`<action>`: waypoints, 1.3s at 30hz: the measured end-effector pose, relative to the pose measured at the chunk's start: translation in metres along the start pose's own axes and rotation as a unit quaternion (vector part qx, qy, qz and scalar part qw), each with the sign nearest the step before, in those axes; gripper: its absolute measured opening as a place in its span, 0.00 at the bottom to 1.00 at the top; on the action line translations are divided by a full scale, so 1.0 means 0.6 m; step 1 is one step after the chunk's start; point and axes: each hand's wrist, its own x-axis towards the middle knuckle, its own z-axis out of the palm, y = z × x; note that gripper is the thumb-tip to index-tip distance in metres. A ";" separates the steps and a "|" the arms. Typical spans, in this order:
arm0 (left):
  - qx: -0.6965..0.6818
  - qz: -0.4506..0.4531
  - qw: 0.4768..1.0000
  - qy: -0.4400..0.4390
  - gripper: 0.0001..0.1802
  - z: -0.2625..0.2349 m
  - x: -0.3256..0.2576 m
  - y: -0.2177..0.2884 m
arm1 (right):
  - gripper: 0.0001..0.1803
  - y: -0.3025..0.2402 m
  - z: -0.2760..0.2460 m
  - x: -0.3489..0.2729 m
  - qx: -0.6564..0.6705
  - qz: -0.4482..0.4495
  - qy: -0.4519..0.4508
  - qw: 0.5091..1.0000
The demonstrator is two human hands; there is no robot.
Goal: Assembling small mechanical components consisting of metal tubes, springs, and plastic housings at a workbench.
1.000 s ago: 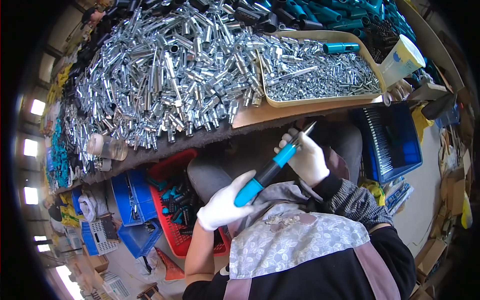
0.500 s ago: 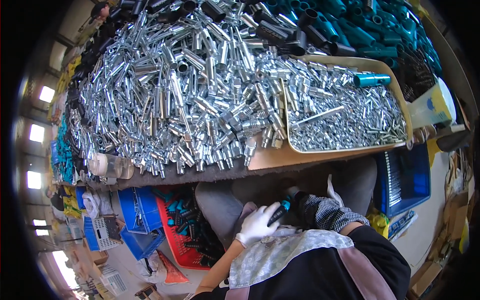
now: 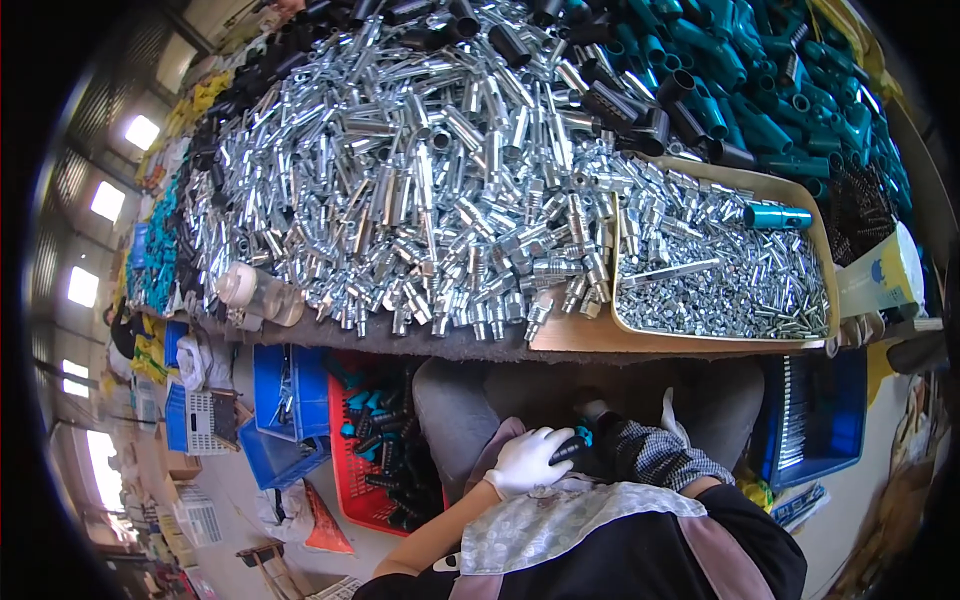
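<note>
In a white glove, my left hand is closed around a short black-and-teal cylindrical handle, low over my lap. Its far end points toward my other arm. My right forearm, in a checked cuff, reaches into the shadow below the table's front edge. The fingers of that hand are lost in the dark, so what they do or hold is hidden. A narrow white strip sticks up beside the cuff. Close to my left, a red crate contains several black-and-teal handles like the one I hold.
Shiny metal fittings are heaped across the table. A cream tray of small metal pins stands at right, with a teal tube on top. Teal tubes fill the far right. Blue bins flank my knees.
The view has shifted, so the table's contents sit lower and further right. My left hand has turned the handle, which now shows less of its length. My right arm stays in about the same place.
</note>
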 end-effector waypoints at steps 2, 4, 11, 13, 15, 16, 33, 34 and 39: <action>-0.010 0.016 0.999 0.049 0.28 -0.001 -0.001 0.004 | 0.15 0.001 -0.003 -0.002 -0.006 -0.002 -0.002 1.000; -0.003 0.013 0.998 0.066 0.26 0.002 0.004 0.004 | 0.15 0.003 -0.005 -0.005 -0.006 -0.002 -0.002 1.000; 0.001 -0.058 0.995 0.081 0.28 0.051 0.050 0.005 | 0.18 -0.071 -0.041 -0.092 0.011 0.012 0.002 1.000; -0.008 -0.068 0.993 0.094 0.27 0.060 0.060 -0.001 | 0.18 -0.125 -0.061 -0.153 0.083 0.017 -0.016 0.996; -0.015 -0.091 0.994 0.051 0.27 0.064 0.068 -0.008 | 0.18 -0.166 -0.079 -0.225 0.216 -0.067 -0.065 0.972; 0.001 -0.106 0.994 0.029 0.27 0.068 0.073 -0.010 | 0.18 -0.178 -0.087 -0.259 0.295 -0.164 -0.115 0.934; -0.053 -0.107 0.988 0.094 0.18 0.103 0.086 -0.011 | 0.13 -0.231 -0.053 -0.340 0.038 -0.260 0.089 0.961; -0.039 -0.105 0.990 0.085 0.18 0.099 0.086 -0.013 | 0.13 -0.234 -0.055 -0.337 0.016 -0.266 0.075 0.961; -0.054 -0.093 0.989 0.101 0.17 0.096 0.076 -0.019 | 0.14 -0.227 -0.070 -0.324 0.125 -0.247 -0.022 0.961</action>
